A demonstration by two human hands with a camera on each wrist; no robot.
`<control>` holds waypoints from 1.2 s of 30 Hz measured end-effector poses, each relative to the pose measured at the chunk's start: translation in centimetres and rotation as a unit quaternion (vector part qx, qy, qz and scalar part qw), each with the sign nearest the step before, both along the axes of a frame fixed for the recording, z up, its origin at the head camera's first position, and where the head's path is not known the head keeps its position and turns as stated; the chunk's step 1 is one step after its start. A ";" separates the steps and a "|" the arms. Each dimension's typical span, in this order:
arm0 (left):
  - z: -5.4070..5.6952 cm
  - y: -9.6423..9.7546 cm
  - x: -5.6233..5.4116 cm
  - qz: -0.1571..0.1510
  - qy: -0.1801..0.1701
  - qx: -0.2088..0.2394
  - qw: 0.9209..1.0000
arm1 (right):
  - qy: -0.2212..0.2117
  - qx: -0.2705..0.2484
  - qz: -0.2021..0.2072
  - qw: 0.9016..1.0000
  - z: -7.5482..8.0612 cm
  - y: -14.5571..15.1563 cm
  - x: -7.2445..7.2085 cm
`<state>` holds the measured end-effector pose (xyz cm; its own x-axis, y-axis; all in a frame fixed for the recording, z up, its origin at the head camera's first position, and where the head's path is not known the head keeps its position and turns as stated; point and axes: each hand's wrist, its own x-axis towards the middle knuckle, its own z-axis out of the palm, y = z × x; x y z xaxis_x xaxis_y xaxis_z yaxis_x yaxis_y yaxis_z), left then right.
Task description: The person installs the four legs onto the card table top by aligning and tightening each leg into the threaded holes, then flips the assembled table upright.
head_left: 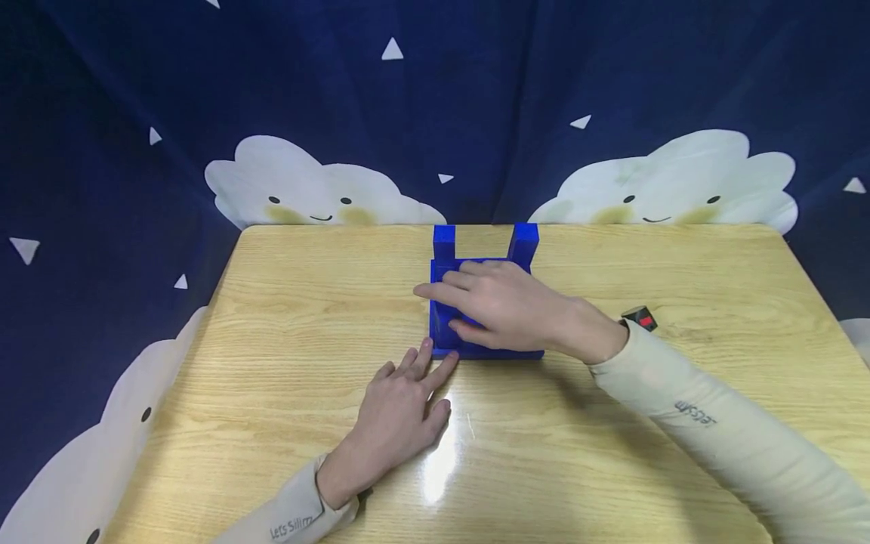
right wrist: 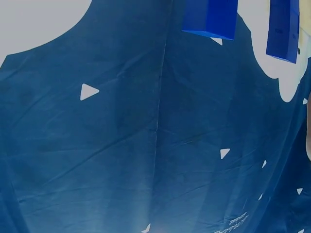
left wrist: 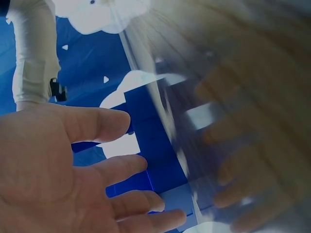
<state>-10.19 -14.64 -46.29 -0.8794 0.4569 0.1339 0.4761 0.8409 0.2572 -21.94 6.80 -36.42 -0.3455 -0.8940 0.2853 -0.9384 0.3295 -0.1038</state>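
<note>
A blue stand (head_left: pixel 489 353) with a flat base lies on the table, and two upright blue posts (head_left: pixel 524 243) rise at its far side. My right hand (head_left: pixel 506 302) reaches across the base from the right, thumb and forefinger spread, the forefinger passing beyond the left edge. Its palm side is hidden in the head view. My left hand (head_left: pixel 401 412) has its fingertips right at the front left corner of the base, fingers spread and relaxed. In the left wrist view the left hand's palm (left wrist: pixel 39 165) shows beside the blue stand (left wrist: pixel 150 131). The right wrist view catches the posts (right wrist: pixel 209 17) at the top.
The wooden table (head_left: pixel 306 302) backs onto a dark blue curtain (head_left: pixel 476 91) printed with white clouds and triangles. A small black device with a red mark (head_left: pixel 640 319) shows at the right wrist, beside the sleeve (head_left: pixel 714 423).
</note>
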 end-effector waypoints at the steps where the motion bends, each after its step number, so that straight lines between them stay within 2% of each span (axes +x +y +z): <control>1: 0.0 0.0 0.0 -0.001 0.000 0.000 1.000 | 0.008 -0.001 -0.002 1.000 -0.1 0.0 0.0; 4: 0.0 0.1 0.0 -0.001 -0.001 -0.002 1.000 | 0.024 0.000 -0.013 1.000 -0.2 -0.3 -0.1; 16: 0.2 -0.1 0.0 -0.001 0.007 -0.009 1.000 | 0.029 -0.021 -0.077 0.996 -0.4 -1.4 0.2; 26: -0.2 -0.1 0.5 -0.006 0.005 -0.014 1.000 | 0.060 -0.020 -0.149 0.987 -1.2 -2.5 0.9; 32: -0.1 -0.2 0.5 -0.004 0.010 -0.013 1.000 | 0.027 -0.007 -0.147 0.989 -0.8 -2.1 1.0; 36: 0.2 -0.3 0.3 -0.007 0.011 -0.013 1.000 | -0.002 -0.005 -0.123 0.992 -0.3 -1.5 1.0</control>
